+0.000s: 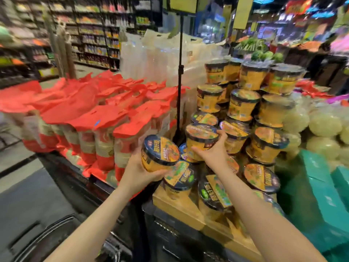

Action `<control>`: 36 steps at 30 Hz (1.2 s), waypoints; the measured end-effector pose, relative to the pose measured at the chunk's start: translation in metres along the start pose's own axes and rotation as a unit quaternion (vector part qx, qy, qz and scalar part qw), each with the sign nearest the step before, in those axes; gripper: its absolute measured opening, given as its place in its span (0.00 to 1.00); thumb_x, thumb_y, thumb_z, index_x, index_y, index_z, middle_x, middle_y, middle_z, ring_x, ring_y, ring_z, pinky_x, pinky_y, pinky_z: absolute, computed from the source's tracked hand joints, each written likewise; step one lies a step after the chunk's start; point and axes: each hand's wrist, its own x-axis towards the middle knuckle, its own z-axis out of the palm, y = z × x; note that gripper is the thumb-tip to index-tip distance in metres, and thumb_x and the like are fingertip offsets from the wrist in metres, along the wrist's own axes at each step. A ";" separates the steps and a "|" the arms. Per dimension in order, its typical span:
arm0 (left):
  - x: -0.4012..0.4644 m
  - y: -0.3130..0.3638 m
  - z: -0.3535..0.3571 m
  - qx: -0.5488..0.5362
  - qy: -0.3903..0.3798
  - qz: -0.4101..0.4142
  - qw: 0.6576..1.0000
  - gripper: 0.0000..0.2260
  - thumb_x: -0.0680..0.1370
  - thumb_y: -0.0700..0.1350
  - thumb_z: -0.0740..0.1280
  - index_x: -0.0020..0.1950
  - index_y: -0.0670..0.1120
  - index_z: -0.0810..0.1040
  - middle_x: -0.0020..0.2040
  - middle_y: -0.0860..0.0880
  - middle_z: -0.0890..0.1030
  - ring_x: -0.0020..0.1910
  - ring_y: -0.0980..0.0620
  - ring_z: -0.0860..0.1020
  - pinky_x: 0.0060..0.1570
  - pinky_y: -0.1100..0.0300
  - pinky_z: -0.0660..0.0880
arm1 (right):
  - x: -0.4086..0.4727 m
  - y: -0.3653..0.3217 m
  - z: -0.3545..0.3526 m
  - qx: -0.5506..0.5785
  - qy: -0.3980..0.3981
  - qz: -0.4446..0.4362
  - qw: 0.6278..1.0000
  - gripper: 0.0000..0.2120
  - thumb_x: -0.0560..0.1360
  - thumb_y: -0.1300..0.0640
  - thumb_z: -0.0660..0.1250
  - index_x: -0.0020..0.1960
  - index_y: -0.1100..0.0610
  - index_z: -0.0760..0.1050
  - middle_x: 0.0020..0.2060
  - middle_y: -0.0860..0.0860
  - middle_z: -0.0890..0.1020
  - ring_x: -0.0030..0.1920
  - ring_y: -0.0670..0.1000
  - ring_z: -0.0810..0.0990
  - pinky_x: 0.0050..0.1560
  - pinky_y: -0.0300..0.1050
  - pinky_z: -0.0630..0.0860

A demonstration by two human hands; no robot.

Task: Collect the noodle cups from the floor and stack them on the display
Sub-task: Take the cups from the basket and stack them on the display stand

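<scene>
The display (176, 203) is a light wooden platform with a flat top and a squared front edge, sitting on a dark base. Noodle cups are standing on it in stepped tiers that are rising toward the rear right; a bare strip of wood is showing along the near left edge.

To the left, packs with red card headers (98, 118) are forming a dense sloping bank, their glossy film wrapping touching the display's left side. A thin black sign pole (179, 82) is rising upright between this bank and the cup tiers. To the right, teal cartons (317, 188) and pale round netted bundles (321, 127) are closing off the right side. Dark floor is lying open at the lower left.

The stacked noodle cups (243, 104) are tapered yellow tubs with dark rims and glossy printed foil lids.

The left hand (138, 174) is cradling one noodle cup (160, 152) from below over the display's near left corner, fingers curled under its base and the lid tilting toward the camera.

The right hand (215, 152) is gripping a second cup (201, 138) by its side wall at the left end of the middle tier, thumb on the near side and fingers wrapping round the far side below the rim.
</scene>
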 end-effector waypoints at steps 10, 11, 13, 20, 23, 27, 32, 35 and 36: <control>0.001 -0.012 0.003 0.010 -0.003 -0.038 0.999 0.36 0.59 0.61 0.82 0.63 0.52 0.76 0.55 0.61 0.82 0.57 0.64 0.78 0.56 0.63 0.76 | 0.008 0.016 0.027 0.004 -0.027 0.014 1.000 0.49 0.61 0.49 0.82 0.70 0.46 0.52 0.61 0.50 0.74 0.61 0.52 0.75 0.54 0.43 0.70; 0.003 -0.015 0.002 0.014 -0.004 -0.036 0.999 0.40 0.59 0.64 0.81 0.66 0.52 0.73 0.58 0.58 0.81 0.59 0.62 0.77 0.59 0.60 0.76 | 0.008 0.014 0.027 0.004 -0.035 0.014 0.999 0.50 0.61 0.49 0.82 0.72 0.47 0.51 0.64 0.50 0.73 0.62 0.51 0.74 0.55 0.42 0.69; 0.005 -0.014 0.004 0.015 -0.018 -0.030 0.999 0.43 0.59 0.64 0.80 0.69 0.55 0.68 0.61 0.58 0.79 0.61 0.62 0.76 0.59 0.63 0.73 | 0.005 0.011 0.026 0.005 -0.051 0.008 0.999 0.53 0.61 0.47 0.82 0.73 0.44 0.49 0.67 0.50 0.71 0.64 0.49 0.72 0.58 0.43 0.69; 0.015 -0.002 0.025 -0.005 -0.080 -0.003 0.997 0.41 0.60 0.53 0.83 0.69 0.56 0.67 0.61 0.60 0.77 0.60 0.67 0.74 0.56 0.71 0.71 | -0.024 0.001 -0.003 0.018 -0.005 -0.032 0.999 0.41 0.72 0.39 0.70 0.77 0.45 0.52 0.74 0.47 0.63 0.74 0.49 0.61 0.72 0.51 0.63; 0.016 0.009 0.040 -0.024 -0.109 0.022 0.994 0.41 0.61 0.54 0.83 0.69 0.55 0.68 0.62 0.62 0.76 0.61 0.67 0.73 0.55 0.73 0.69 | -0.052 -0.006 -0.019 0.058 -0.058 -0.046 0.996 0.28 0.72 0.33 0.63 0.69 0.34 0.60 0.71 0.40 0.65 0.73 0.44 0.62 0.72 0.51 0.63; 0.015 0.024 0.063 -0.044 -0.165 0.036 0.985 0.39 0.61 0.56 0.81 0.67 0.60 0.65 0.61 0.63 0.74 0.60 0.68 0.73 0.54 0.71 0.69 | -0.087 -0.011 -0.036 0.079 -0.110 -0.024 0.990 0.27 0.72 0.43 0.69 0.68 0.36 0.63 0.66 0.38 0.69 0.63 0.33 0.71 0.61 0.35 0.71; 0.010 0.034 0.088 -0.060 -0.228 0.038 0.971 0.41 0.60 0.60 0.80 0.68 0.59 0.63 0.61 0.63 0.73 0.59 0.69 0.72 0.53 0.71 0.70 | -0.111 -0.004 -0.057 0.054 -0.070 -0.009 0.996 0.37 0.66 0.51 0.76 0.70 0.45 0.62 0.64 0.40 0.70 0.59 0.32 0.73 0.56 0.31 0.72; 0.010 0.035 0.095 -0.031 -0.278 0.076 0.957 0.41 0.64 0.58 0.79 0.70 0.58 0.60 0.61 0.66 0.70 0.57 0.73 0.70 0.53 0.78 0.66 | -0.119 0.000 -0.069 0.027 -0.039 0.015 0.999 0.36 0.65 0.49 0.79 0.68 0.44 0.65 0.61 0.39 0.72 0.59 0.36 0.74 0.57 0.35 0.73; 0.012 0.033 0.095 -0.006 -0.301 0.097 0.949 0.42 0.64 0.63 0.77 0.72 0.57 0.60 0.64 0.64 0.69 0.61 0.71 0.68 0.58 0.76 0.65 | -0.120 0.001 -0.073 0.020 -0.030 0.023 0.999 0.36 0.64 0.47 0.79 0.68 0.44 0.66 0.60 0.38 0.72 0.58 0.36 0.75 0.57 0.36 0.74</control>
